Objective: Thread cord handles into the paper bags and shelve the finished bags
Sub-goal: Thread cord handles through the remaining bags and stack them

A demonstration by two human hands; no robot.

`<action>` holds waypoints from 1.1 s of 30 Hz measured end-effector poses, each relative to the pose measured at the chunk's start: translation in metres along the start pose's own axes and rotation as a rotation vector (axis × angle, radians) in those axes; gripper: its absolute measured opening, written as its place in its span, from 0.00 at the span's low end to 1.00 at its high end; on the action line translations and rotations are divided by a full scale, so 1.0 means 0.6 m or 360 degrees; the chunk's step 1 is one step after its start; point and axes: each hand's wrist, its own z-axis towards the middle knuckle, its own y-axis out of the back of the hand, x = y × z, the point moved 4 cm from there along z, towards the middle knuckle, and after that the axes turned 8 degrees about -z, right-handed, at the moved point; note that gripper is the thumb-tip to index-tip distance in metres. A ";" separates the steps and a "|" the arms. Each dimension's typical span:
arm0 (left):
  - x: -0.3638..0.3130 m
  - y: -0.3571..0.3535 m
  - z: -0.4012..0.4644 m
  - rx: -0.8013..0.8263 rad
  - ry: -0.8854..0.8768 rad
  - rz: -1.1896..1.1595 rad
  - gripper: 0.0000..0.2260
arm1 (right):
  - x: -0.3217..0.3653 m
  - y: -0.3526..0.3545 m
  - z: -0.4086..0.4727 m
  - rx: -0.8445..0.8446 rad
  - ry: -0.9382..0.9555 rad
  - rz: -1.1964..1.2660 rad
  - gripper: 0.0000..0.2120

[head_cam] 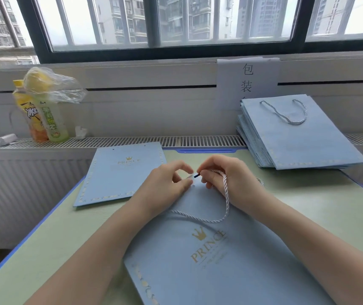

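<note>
Threading is the step in hand. Flat on the green bench [308, 201] directly in front of the person lies a blue paper bag [209, 260] with a gold crown and the word PRINCE, its top edge pointing away. The right hand [224, 179] has a narrow grip: thumb and forefinger pinch the dark tip of the white twisted cord [225, 201], which loops back from that hand across the bag's upper face. The left hand [167, 183] rests on the top edge of the bag with its thumb and forefinger bent towards each other, close to the cord tip; whether they pinch the paper or only press it down is hard to tell, since the fingers hide the edge. A small hole seems to show just below the fingertips, though it is too small to be sure.

The next move, by this reading, calls for the tip to be lined up with that hole and pushed through while the left hand keeps the paper steady.

To the left, a second blue bag [119, 172] lies flat with no handle, so it probably waits its turn. On the far right, a stack of finished bags [295, 137] leans by the window, the top one already carrying a cord handle. Two drink bottles [42, 119] stand on the radiator ledge.
</note>
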 end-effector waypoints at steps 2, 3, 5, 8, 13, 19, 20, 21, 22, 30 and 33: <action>0.012 0.009 -0.001 0.0103 0.0288 0.0028 0.06 | -0.006 0.002 0.000 0.0004 -0.0054 -0.0135 0.08; 0.017 0.013 -0.002 0.0151 0.0412 0.0008 0.09 | -0.006 0.002 -0.001 0.0020 -0.0035 -0.0247 0.05; 0.024 0.020 -0.002 0.0156 0.0547 -0.0104 0.09 | 0.000 -0.003 -0.004 0.0030 0.0095 -0.0471 0.01; 0.022 0.026 -0.006 0.0173 0.0627 -0.0366 0.04 | 0.015 -0.010 -0.008 0.0012 0.0235 -0.0571 0.02; 0.025 0.024 -0.010 0.0307 0.0714 -0.0624 0.06 | 0.026 -0.016 -0.009 -0.0039 0.0258 -0.0568 0.05; 0.026 0.015 -0.010 0.0366 0.0743 -0.0856 0.08 | 0.028 -0.019 -0.011 -0.0086 0.0205 -0.0361 0.03; 0.027 0.015 -0.010 0.0375 0.0759 -0.0889 0.09 | 0.028 -0.020 -0.011 -0.0086 0.0199 -0.0341 0.03; 0.028 0.015 -0.010 0.0380 0.0774 -0.0927 0.10 | 0.029 -0.021 -0.011 -0.0093 0.0196 -0.0318 0.03; 0.028 0.015 -0.010 0.0385 0.0783 -0.0966 0.11 | 0.029 -0.021 -0.011 -0.0099 0.0188 -0.0286 0.03; 0.034 0.013 -0.009 0.0473 0.0851 -0.1127 0.10 | 0.028 -0.023 -0.009 0.0027 0.0145 -0.0132 0.08; 0.036 0.012 -0.011 0.0568 0.0858 -0.1113 0.08 | 0.026 -0.030 -0.011 0.0053 0.0125 -0.0144 0.08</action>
